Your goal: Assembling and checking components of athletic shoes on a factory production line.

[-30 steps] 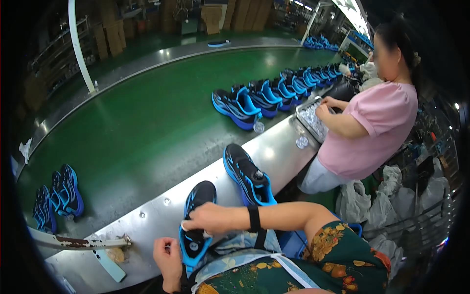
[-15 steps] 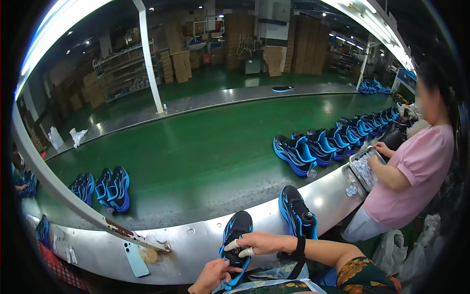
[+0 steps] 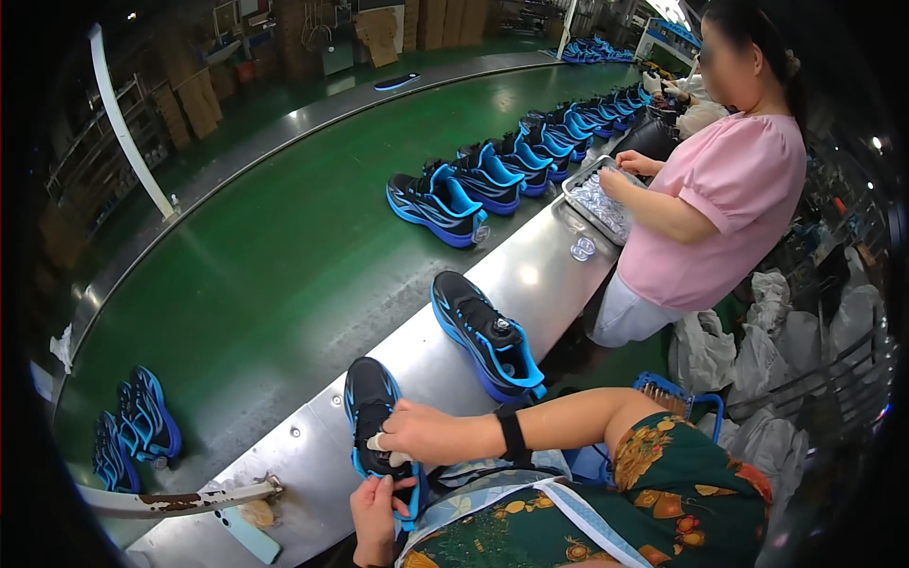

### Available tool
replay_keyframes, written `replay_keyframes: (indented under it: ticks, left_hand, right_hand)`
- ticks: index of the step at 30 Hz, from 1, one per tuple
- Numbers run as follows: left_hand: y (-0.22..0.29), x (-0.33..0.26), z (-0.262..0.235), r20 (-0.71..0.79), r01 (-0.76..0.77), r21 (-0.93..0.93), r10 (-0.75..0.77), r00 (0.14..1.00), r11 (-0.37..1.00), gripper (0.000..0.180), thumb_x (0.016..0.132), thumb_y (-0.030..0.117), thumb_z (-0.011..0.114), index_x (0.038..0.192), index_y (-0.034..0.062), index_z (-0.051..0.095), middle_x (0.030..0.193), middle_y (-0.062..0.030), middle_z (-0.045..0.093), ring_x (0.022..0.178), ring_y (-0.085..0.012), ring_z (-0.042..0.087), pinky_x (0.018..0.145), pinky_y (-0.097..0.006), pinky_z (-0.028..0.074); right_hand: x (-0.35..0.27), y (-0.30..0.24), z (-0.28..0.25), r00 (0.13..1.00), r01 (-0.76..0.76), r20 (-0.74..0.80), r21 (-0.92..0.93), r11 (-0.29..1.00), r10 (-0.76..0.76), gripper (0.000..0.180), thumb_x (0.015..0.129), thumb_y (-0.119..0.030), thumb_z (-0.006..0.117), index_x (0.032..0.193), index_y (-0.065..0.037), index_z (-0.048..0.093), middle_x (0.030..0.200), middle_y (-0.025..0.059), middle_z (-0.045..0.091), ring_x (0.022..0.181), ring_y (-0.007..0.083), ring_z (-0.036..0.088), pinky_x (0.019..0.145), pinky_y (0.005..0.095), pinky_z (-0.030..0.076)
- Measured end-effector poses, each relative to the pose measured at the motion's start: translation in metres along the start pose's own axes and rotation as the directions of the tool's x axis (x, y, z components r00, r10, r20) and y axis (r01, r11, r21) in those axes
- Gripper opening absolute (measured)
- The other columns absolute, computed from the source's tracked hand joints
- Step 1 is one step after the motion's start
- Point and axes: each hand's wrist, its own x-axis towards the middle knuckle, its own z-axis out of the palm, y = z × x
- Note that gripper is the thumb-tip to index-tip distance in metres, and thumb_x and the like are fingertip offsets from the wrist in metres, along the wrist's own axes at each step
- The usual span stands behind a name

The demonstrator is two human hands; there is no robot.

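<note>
A black sneaker (image 3: 371, 386) with blue trim lies at the near edge of the metal ledge, its toe pointing away from me. My right hand (image 3: 417, 437), with white covers on some fingertips, closes over the lace area and tongue. At the heel end, my left hand (image 3: 377, 508) pinches the blue-lined collar of the same shoe. My fingers hide much of the shoe's opening. To its right on the ledge rests a matching sneaker (image 3: 481, 331) with a round dial on its tongue, touched by neither hand.
Along the green conveyor belt (image 3: 284, 275) stands a row of matching sneakers (image 3: 436, 204); several more (image 3: 142, 421) are at left. A co-worker in pink (image 3: 729, 204) handles a tray of small clear pieces (image 3: 598, 202). A rusty white post (image 3: 189, 500) and a phone (image 3: 248, 538) are nearby.
My view has swung to the right, so the belt, shoes and co-worker appear farther left. Both hands stay on the same sneaker, with little change in grip.
</note>
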Motion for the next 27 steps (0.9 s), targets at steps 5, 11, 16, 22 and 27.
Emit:
replay_keyframes:
  ticks: [5,11,16,22,27]
  left_hand:
    - [-0.006,-0.001,-0.004,0.011,0.042,-0.067,-0.042,0.999,0.997,0.023,0.099,0.012,0.048,0.108,-0.0058,0.059,0.086,-0.0201,0.071,0.045,-0.0111,0.053,0.043,-0.021,0.043]
    - [0.018,-0.005,0.018,-0.019,-0.002,0.018,0.002,1.000,1.000,0.025,0.099,0.013,0.046,0.110,-0.0079,0.057,0.082,-0.0198,0.070,0.044,-0.0113,0.052,0.043,-0.020,0.041]
    - [0.016,-0.027,0.012,-0.080,-0.013,-0.075,0.007,0.997,0.997,0.027,0.099,0.018,0.047,0.108,-0.0045,0.058,0.080,-0.0175,0.070,0.042,-0.0103,0.050,0.041,-0.021,0.038]
    - [0.022,-0.010,0.032,0.008,0.026,-0.067,-0.026,1.000,0.997,0.025,0.101,0.019,0.046,0.099,-0.0024,0.060,0.084,-0.0121,0.071,0.049,-0.0078,0.053,0.047,-0.020,0.043]
    - [0.028,-0.010,0.029,0.028,0.103,-0.215,-0.100,0.995,0.971,0.025,0.101,0.017,0.047,0.107,-0.0039,0.059,0.088,-0.0147,0.071,0.049,-0.0095,0.056,0.049,-0.020,0.044]
  right_hand:
    - [-0.003,0.007,0.003,0.996,0.053,-0.065,-0.025,0.998,-0.054,0.007,0.079,-0.011,0.060,0.085,-0.007,0.061,0.076,0.0067,0.059,0.080,0.0254,0.057,0.081,0.0366,0.039]
    - [-0.011,0.002,0.012,0.981,0.065,-0.179,-0.059,0.996,-0.075,0.018,0.076,-0.013,0.064,0.093,-0.007,0.058,0.079,0.0081,0.055,0.084,0.0271,0.054,0.090,0.0417,0.040]
    - [0.007,-0.007,0.021,0.995,-0.015,-0.097,0.007,1.000,0.015,0.023,0.074,-0.027,0.069,0.084,-0.008,0.060,0.075,0.0102,0.060,0.082,0.0298,0.057,0.083,0.0419,0.040]
    - [-0.004,-0.001,0.007,0.976,-0.004,-0.215,-0.117,0.993,-0.021,0.023,0.071,-0.018,0.076,0.088,-0.010,0.063,0.073,0.0053,0.057,0.073,0.0283,0.055,0.078,0.0408,0.040]
    - [0.012,-0.004,-0.023,0.989,-0.112,0.100,0.065,0.992,0.105,0.031,0.072,-0.026,0.078,0.095,-0.009,0.065,0.076,0.0095,0.056,0.075,0.0297,0.054,0.080,0.0398,0.040]
